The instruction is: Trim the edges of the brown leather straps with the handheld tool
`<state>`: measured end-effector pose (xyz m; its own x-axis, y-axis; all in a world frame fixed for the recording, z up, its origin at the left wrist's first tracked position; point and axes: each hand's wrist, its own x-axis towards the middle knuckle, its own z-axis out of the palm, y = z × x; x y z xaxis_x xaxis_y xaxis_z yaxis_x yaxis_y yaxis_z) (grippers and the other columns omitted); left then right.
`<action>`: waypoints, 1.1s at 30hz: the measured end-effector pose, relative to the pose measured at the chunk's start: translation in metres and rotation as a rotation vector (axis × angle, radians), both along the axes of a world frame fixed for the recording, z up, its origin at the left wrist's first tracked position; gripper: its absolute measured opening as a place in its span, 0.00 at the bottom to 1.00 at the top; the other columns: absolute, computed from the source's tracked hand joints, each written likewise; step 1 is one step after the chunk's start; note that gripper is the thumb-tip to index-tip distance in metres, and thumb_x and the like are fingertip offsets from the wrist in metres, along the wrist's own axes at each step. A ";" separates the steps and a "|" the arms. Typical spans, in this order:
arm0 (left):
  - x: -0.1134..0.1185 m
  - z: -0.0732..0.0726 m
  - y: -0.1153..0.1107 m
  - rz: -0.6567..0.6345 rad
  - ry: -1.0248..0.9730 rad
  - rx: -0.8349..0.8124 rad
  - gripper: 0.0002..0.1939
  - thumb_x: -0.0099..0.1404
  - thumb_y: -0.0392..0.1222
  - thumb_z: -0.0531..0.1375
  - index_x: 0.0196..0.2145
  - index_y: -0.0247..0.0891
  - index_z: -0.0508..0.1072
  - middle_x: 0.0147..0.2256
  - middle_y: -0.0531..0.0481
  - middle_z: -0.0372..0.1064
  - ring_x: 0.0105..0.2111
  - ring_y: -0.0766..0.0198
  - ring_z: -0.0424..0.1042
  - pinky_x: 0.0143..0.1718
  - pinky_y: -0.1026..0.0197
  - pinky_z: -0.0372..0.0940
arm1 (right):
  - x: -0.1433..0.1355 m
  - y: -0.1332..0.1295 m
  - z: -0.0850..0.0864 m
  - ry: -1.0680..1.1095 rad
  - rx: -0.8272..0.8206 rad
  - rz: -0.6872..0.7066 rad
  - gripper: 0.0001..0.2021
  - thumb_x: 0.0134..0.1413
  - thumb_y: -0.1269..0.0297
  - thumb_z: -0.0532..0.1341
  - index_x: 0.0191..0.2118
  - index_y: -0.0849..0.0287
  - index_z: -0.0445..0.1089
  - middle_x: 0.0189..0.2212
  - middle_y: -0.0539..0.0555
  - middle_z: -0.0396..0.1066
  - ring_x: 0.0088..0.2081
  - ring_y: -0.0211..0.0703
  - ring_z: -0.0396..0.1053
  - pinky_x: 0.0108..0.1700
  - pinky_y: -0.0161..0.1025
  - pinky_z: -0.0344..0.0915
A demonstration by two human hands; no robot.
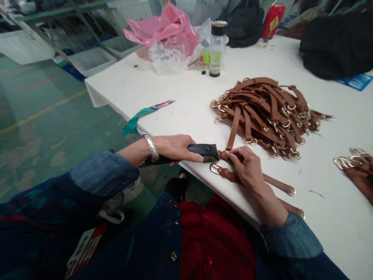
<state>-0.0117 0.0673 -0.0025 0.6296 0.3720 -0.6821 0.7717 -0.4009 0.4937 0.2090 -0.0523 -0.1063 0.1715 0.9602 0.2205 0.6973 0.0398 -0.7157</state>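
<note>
- Left hand wrapped around black handheld tool, fingers curled over its body, tool head pointing right & touching end of a brown strap at near table edge.
- Silver bracelet on left wrist; blue sleeve pushed up forearm.
- Right hand palm-down, fingertips pinching & pressing brown leather strap just beside tool head.
- Second strap w/ gold buckle lying just nearer, running right under right hand; far end w/ ring visible to right.
- White table bearing everything; near edge running diagonally across lap.
- Big pile of brown straps w/ gold rings in mid-table, far & right of both hands; one strap trailing from pile down toward tool.
- Smaller bunch of straps at right edge, well apart from hands.
- Pink-handled snips on teal ribbon near left table edge.
- Far side: pink plastic bag, clear bottle w/ dark cap, dark cloth heap.
- Red garment on lap, below table edge.
</note>
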 end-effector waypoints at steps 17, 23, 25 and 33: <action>-0.013 0.004 0.000 0.056 0.016 0.050 0.32 0.53 0.71 0.52 0.32 0.35 0.69 0.19 0.50 0.67 0.17 0.64 0.66 0.17 0.65 0.58 | -0.001 -0.004 -0.002 -0.254 0.141 0.029 0.04 0.52 0.70 0.59 0.32 0.56 0.71 0.32 0.54 0.69 0.38 0.45 0.65 0.40 0.42 0.62; -0.014 0.002 -0.003 0.037 0.013 0.043 0.32 0.54 0.70 0.52 0.33 0.35 0.70 0.19 0.51 0.66 0.16 0.64 0.66 0.17 0.65 0.57 | 0.000 -0.010 -0.001 -0.025 0.157 0.105 0.05 0.49 0.69 0.61 0.33 0.56 0.74 0.34 0.55 0.70 0.37 0.44 0.67 0.40 0.42 0.66; -0.014 0.004 -0.004 0.023 0.018 0.051 0.31 0.55 0.69 0.52 0.33 0.35 0.70 0.19 0.51 0.67 0.16 0.65 0.66 0.17 0.65 0.57 | 0.000 -0.011 0.001 0.007 0.129 0.109 0.05 0.48 0.70 0.61 0.31 0.57 0.74 0.34 0.55 0.69 0.37 0.43 0.67 0.40 0.42 0.66; -0.009 0.024 -0.014 0.007 0.055 0.106 0.31 0.56 0.68 0.52 0.38 0.35 0.71 0.20 0.52 0.67 0.18 0.64 0.67 0.18 0.65 0.57 | -0.001 -0.009 0.003 0.067 0.015 0.078 0.05 0.46 0.72 0.61 0.31 0.58 0.71 0.31 0.52 0.67 0.34 0.40 0.65 0.37 0.39 0.63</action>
<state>-0.0205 0.0528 0.0212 0.5897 0.4478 -0.6722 0.7992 -0.4432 0.4059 0.2085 -0.0609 -0.1029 0.1112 0.9679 0.2255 0.6419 0.1032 -0.7598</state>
